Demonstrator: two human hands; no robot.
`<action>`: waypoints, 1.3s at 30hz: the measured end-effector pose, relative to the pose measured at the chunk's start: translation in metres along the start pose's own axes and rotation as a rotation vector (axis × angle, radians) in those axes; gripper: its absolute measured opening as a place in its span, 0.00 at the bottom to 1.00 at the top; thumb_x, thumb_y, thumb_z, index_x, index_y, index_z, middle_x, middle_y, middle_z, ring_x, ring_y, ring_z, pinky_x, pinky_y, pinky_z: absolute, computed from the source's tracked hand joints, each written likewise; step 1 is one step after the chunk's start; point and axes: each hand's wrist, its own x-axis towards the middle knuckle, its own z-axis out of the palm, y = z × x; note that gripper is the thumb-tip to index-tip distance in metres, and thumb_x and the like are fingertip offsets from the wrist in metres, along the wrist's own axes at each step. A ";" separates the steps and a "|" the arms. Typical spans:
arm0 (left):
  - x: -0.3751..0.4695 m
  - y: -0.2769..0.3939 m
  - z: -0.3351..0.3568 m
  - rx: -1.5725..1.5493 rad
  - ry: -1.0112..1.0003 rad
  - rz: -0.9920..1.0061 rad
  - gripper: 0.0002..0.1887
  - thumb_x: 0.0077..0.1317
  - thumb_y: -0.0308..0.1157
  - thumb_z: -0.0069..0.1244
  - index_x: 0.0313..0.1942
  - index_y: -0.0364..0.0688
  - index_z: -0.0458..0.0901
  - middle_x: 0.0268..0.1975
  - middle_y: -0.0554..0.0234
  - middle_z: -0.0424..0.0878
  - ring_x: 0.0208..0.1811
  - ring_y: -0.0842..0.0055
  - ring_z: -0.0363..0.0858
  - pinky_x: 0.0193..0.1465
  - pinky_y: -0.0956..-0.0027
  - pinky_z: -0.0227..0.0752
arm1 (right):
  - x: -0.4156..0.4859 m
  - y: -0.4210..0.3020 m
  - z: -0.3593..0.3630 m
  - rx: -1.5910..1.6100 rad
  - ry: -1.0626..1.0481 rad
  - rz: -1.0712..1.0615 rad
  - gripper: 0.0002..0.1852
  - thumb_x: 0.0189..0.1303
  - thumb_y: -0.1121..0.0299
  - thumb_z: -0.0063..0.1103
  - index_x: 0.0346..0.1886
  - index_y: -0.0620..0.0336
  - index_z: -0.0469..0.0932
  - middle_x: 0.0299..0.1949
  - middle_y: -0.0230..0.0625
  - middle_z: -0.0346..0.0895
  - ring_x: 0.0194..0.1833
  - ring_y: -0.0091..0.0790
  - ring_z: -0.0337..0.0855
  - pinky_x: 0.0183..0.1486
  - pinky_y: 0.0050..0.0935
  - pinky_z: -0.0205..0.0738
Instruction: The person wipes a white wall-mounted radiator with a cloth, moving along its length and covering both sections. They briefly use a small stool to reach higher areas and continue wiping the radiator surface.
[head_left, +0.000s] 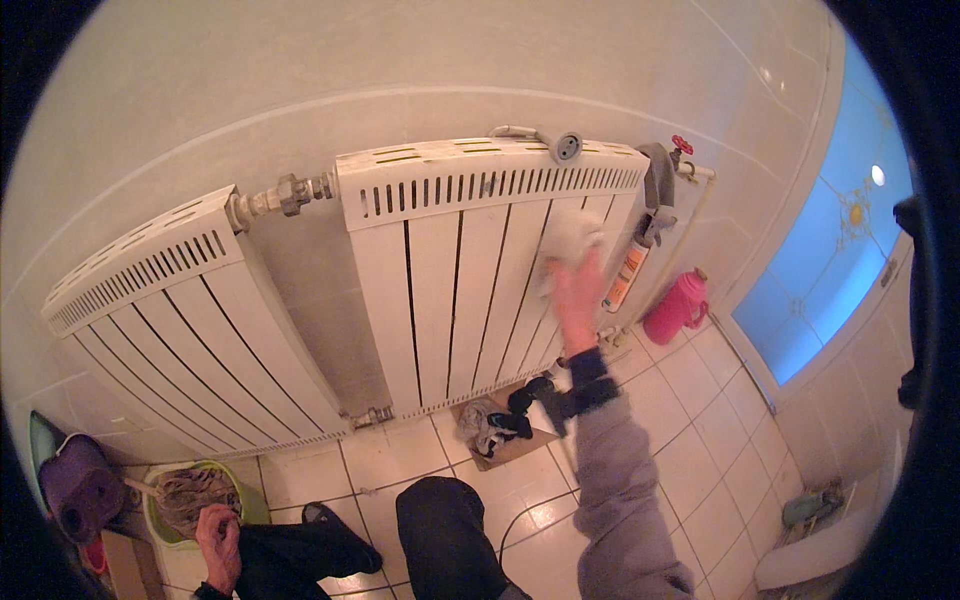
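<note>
My right hand (577, 292), blurred, presses a white cloth (574, 232) against the front of the larger white panel radiator (427, 300), near its right end. My left hand (217, 544) is at the lower left by my dark trouser leg, its fingers curled and no object visible in it. Beside that hand stands a light green basin (255, 499) holding a brownish cloth (196, 499). On top of the radiator lies a grey socket end of an extension cord (568, 148).
A smaller radiator (202, 360) joins by pipe at left. Right of the larger one are a sealant cartridge (626, 274), a red valve handle (682, 144) and a pink thermos (675, 307). Cardboard with cloths (487, 427) lies on the tiles. A purple plastic container (82, 480) sits far left.
</note>
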 end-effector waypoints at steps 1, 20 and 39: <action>0.000 0.001 0.000 0.000 0.005 0.002 0.05 0.60 0.18 0.53 0.36 0.35 0.81 0.42 0.51 0.81 0.46 0.60 0.80 0.52 0.63 0.74 | -0.032 -0.019 0.019 0.057 -0.013 -0.094 0.33 0.54 0.64 0.71 0.63 0.66 0.73 0.49 0.56 0.81 0.50 0.60 0.82 0.51 0.53 0.76; 0.001 0.005 -0.003 -0.042 -0.034 -0.056 0.04 0.64 0.23 0.52 0.38 0.35 0.80 0.44 0.53 0.80 0.47 0.64 0.78 0.55 0.64 0.72 | -0.015 0.062 -0.058 0.123 0.121 0.128 0.33 0.59 0.73 0.67 0.69 0.65 0.67 0.63 0.55 0.77 0.63 0.54 0.79 0.64 0.45 0.73; -0.001 0.013 -0.002 0.016 -0.050 -0.034 0.05 0.63 0.20 0.52 0.40 0.34 0.81 0.45 0.54 0.80 0.49 0.64 0.79 0.55 0.66 0.73 | -0.224 -0.041 0.102 0.530 -0.995 0.206 0.34 0.57 0.74 0.70 0.69 0.63 0.70 0.61 0.45 0.80 0.64 0.42 0.79 0.67 0.39 0.71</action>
